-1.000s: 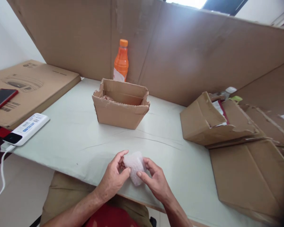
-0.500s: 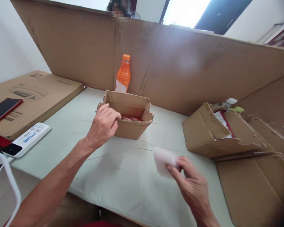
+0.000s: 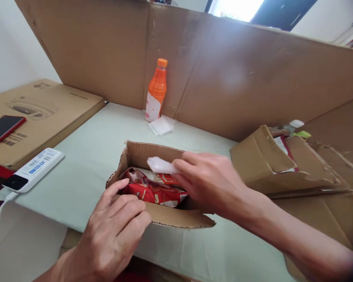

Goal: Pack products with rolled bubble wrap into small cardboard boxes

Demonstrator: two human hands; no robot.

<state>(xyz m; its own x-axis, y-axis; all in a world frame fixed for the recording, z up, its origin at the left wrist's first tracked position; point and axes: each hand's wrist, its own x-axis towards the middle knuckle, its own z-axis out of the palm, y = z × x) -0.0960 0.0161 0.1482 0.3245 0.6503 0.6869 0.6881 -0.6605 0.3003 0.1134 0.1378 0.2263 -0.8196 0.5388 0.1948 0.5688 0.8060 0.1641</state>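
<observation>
An open cardboard box (image 3: 179, 215) stands near the front of the table, holding red printed packets (image 3: 155, 192). My left hand (image 3: 117, 223) grips its front left edge, index finger reaching over the rim and the other fingers bent against the front panel. Over the opening, my right hand (image 3: 206, 178) pinches a folded white sheet (image 3: 161, 165) between thumb and fingers. The sheet sits just above the packets; whether it touches them I cannot tell. Its exact material is unclear.
Behind the box, an orange bottle (image 3: 157, 90) stands beside a flat white square sheet (image 3: 161, 125). To the left are a white power bank (image 3: 35, 168) with a cable and a phone (image 3: 4, 129) on a flat carton (image 3: 50, 105). Another cardboard box (image 3: 253, 160) with contents stands right.
The box has come closer to me and tilted, showing its packets. My right hand has carried the white sheet leftward over the opening. My left hand still holds the edge.
</observation>
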